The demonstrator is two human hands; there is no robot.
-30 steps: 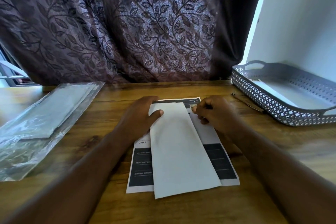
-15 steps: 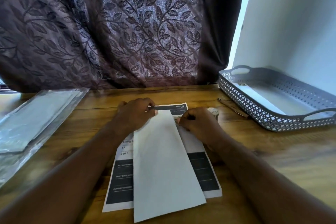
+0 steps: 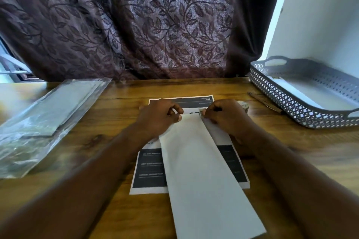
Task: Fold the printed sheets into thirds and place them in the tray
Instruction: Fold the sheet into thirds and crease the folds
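Observation:
A folded white sheet (image 3: 204, 176) lies lengthwise on top of a printed sheet (image 3: 149, 169) with dark blocks, in the middle of the wooden table. My left hand (image 3: 157, 118) pinches the far left corner of the folded sheet. My right hand (image 3: 223, 116) pinches its far right corner, fingers curled. The grey perforated tray (image 3: 287, 106) stands at the right against the white wall; a flat white sheet seems to lie in it.
A clear plastic sleeve with papers (image 3: 44, 116) lies at the left of the table. A thin pen-like object (image 3: 264, 102) and a small roll (image 3: 243, 105) lie between my right hand and the tray. A patterned curtain (image 3: 136, 25) hangs behind.
The folded sheet has slid toward me over the printed sheet, uncovering more of the printed sheet's top. Both hands stay on its far corners.

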